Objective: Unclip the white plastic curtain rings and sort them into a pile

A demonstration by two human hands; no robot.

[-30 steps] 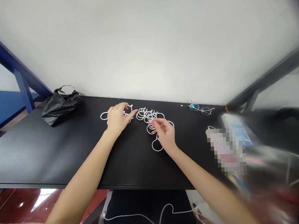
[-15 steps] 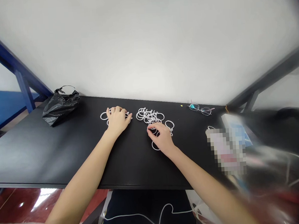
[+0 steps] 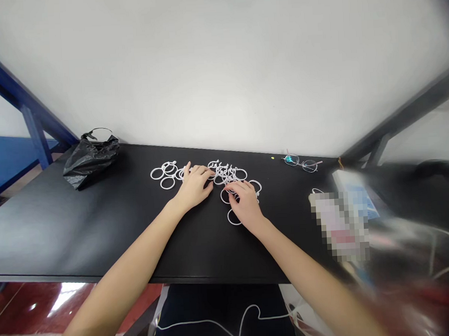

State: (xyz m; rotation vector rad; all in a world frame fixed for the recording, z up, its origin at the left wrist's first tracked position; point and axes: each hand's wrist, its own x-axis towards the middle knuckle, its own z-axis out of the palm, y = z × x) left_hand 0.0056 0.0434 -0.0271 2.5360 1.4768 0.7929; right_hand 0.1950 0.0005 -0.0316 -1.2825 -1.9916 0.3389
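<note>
Several white plastic curtain rings with small eyelets lie on the black table in two groups. The left group [image 3: 167,182] is spread out loosely. The right pile [image 3: 241,174] is a denser tangle. My left hand [image 3: 193,187] rests palm down between them, fingers apart, its fingertips touching the left edge of the pile. It covers part of the left group. At the front of the pile, my right hand [image 3: 246,204] has its thumb and fingers curled round a white curtain ring [image 3: 223,197]. Its palm hides other rings, and one more ring [image 3: 233,218] shows below it.
A crumpled black plastic bag [image 3: 92,160] sits at the table's back left. Eyeglasses [image 3: 301,163] lie at the back right, with a tiny yellow bit [image 3: 272,158] nearby. A white box [image 3: 356,193] and a blurred-out item stand on the right. A white cable [image 3: 202,321] crosses my lap.
My left hand has moved right, from the left group of rings to the edge of the pile, uncovering those rings. My right hand has shifted slightly, staying at the pile.
</note>
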